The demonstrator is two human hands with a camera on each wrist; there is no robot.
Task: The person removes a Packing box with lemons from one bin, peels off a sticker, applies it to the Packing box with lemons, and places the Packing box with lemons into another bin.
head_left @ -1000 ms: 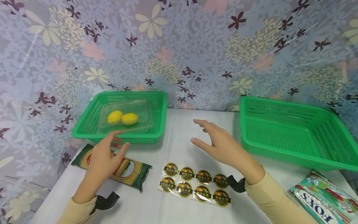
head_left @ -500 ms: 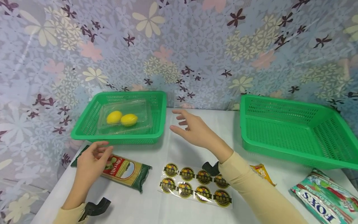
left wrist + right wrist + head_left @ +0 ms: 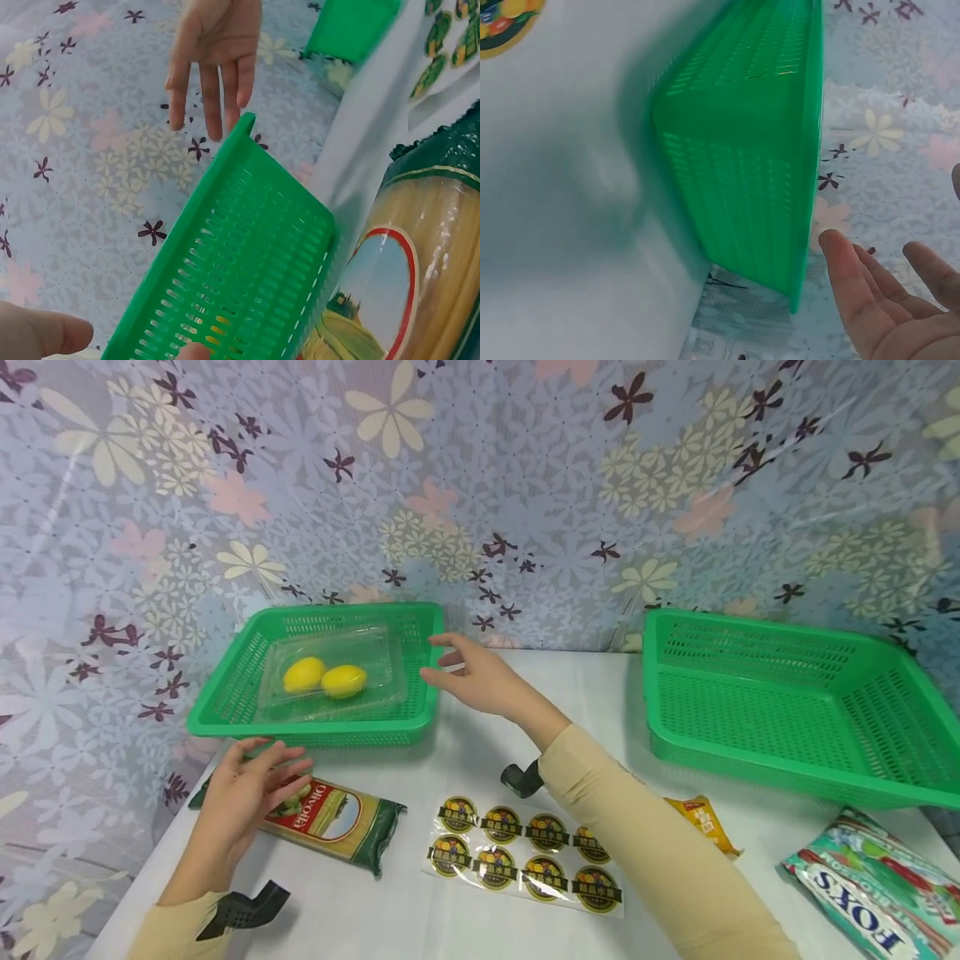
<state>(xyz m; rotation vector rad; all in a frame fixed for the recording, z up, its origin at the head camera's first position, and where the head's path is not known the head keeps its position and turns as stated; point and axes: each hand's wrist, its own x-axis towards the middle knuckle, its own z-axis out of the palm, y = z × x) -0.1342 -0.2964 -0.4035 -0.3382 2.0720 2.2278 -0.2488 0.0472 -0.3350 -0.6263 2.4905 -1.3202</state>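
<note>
Green plastic basket (image 3: 382,727), left of frame centre, contains a clear box (image 3: 382,652) with 2 lemons (image 3: 344,682); walls probably limit sliding. Both hands empty, fingers loose — left hand (image 3: 243,787) over the pasta pack (image 3: 330,818), right hand (image 3: 480,675) at the right rim, contact unclear. Bare surface (image 3: 592,681) separates this from the second basket (image 3: 750,772); pasta crowds the near edge.

In the left green basket (image 3: 307,729) on the worktop (image 3: 360,910) sits a clear plastic box (image 3: 378,652) with two lemons (image 3: 343,682). The right grip (image 3: 483,677) is beside that basket's right rim, the left grip (image 3: 238,797) near a pasta bag (image 3: 337,825). Further right lie a sticker sheet (image 3: 521,856), orange packet (image 3: 707,827), Fox's bag (image 3: 870,885) and second basket (image 3: 750,768).
</note>
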